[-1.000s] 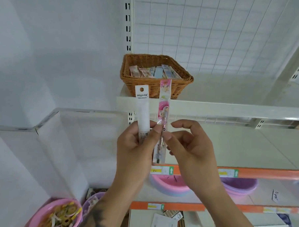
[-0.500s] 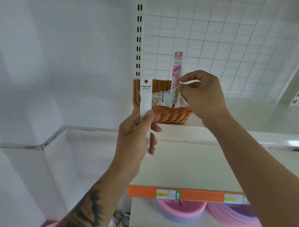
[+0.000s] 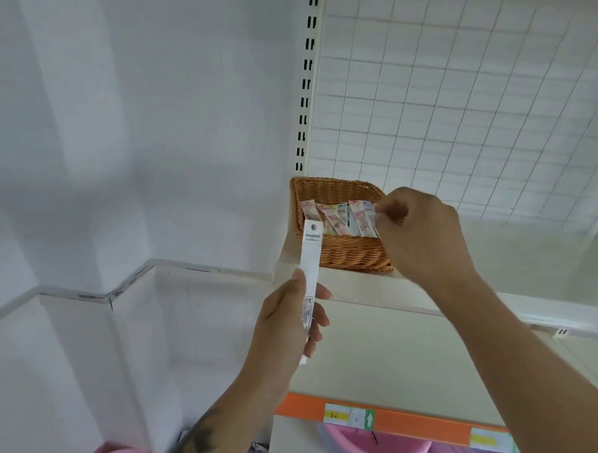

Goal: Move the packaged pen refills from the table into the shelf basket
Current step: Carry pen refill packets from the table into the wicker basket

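Refill packets show in two places. One white refill pack stands upright in the left hand, thumb and curled fingers pinching its lower half, in front of the shelf edge. Right of it, the wicker basket on that shelf holds several pink packets; the right hand pinches the rightmost packet inside the basket. A white wire grid backs the shelf; an orange price strip runs below.

The basket at 12 o'clock is woven wicker, ribbed and rough, a warm matt brown. The packets in it look like glossy printed plastic. The white pack is smooth, slightly shiny film. At 1 o'clock, the wire grid is white-painted metal. The shelf is matt painted.
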Demonstrator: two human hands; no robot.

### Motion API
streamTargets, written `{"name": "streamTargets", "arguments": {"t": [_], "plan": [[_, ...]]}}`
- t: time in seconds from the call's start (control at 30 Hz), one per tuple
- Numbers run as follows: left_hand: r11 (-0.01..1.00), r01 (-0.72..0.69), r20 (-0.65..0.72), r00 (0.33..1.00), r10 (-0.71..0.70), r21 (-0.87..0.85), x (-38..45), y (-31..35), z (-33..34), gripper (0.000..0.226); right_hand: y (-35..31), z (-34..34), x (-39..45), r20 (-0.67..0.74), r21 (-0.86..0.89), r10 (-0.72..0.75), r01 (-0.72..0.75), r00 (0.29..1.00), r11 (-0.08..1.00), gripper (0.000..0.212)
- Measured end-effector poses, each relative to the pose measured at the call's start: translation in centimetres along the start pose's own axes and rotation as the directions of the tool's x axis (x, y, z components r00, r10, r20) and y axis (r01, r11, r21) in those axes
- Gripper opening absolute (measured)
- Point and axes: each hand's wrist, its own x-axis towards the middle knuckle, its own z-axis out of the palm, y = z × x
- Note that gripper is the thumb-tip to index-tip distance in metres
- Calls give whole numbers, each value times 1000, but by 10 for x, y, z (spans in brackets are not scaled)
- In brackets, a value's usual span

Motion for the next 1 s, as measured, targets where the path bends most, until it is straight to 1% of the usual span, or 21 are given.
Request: {"name": "streamTargets", "arguments": {"t": [0.03, 0.1, 0.17, 0.23, 0.33, 0.4, 0.47, 0.53, 0.63, 0.67, 0.77, 0.83, 0.9, 0.93, 0.97, 1.0], "plan": [[1000, 17, -11, 1000, -17, -15, 0, 0, 2, 53, -1, -2, -15, -40, 59, -60, 63, 997, 996, 12], [998, 42, -30, 999, -43, -45, -1, 1, 8, 58, -1, -2, -45, -69, 161, -164, 173, 984, 972, 12], [994, 58, -29, 998, -61, -89, -2, 2, 13, 56, 5, 5, -74, -70, 241, -217, 227, 974, 943, 18], [991, 52, -8, 999, -53, -122, -4, 2, 17, 50, 14, 17, -98, -91, 311, -212, 230, 973, 922, 22], [988, 49, 2, 999, -49, -150, -9, 2, 24, 36, 21, 38, -126, -157, 369, -205, 250, 966, 895, 10], [983, 59, 4, 998, -60, -175, -14, 2, 29, 30, 23, 48, -137, -183, 401, -190, 250, 965, 881, 8], [984, 40, 14, 999, -38, -174, -18, 1, 33, 26, 22, 51, -141, -190, 418, -184, 249, 964, 874, 9], [990, -4, -7, 1000, 3, -139, -19, 0, 35, 26, 21, 51, -141, -184, 408, -191, 252, 964, 878, 10], [992, -54, -25, 998, 51, -116, -17, 3, 36, 26, 22, 46, -135, -190, 368, -204, 262, 960, 892, 35], [991, -73, -21, 997, 71, -115, -17, 5, 36, 26, 21, 44, -132, -199, 360, -211, 271, 957, 893, 37], [983, -158, 7, 987, 160, -95, -17, 13, 36, 25, 18, 37, -121, -218, 355, -226, 293, 950, 888, 30], [972, -223, 45, 973, 227, -67, -15, 18, 32, 23, 16, 31, -110, -193, 365, -230, 287, 954, 886, 27], [941, -339, 69, 938, 338, -4, -12, 18, 24, 21, 9, 21, -96, -174, 378, -249, 298, 953, 876, 22], [904, -416, 68, 909, 411, 101, -10, 14, 19, 25, 5, 15, -86, -169, 380, -255, 302, 952, 874, 18], [830, -486, 59, 870, 490, 273, -5, 8, 12, 32, 1, 9, -74, -158, 376, -251, 294, 955, 879, 16], [702, -529, 64, 817, 572, 478, 1, -1, 4, 36, -4, 4, -60, -138, 364, -229, 265, 963, 893, 15]]}}
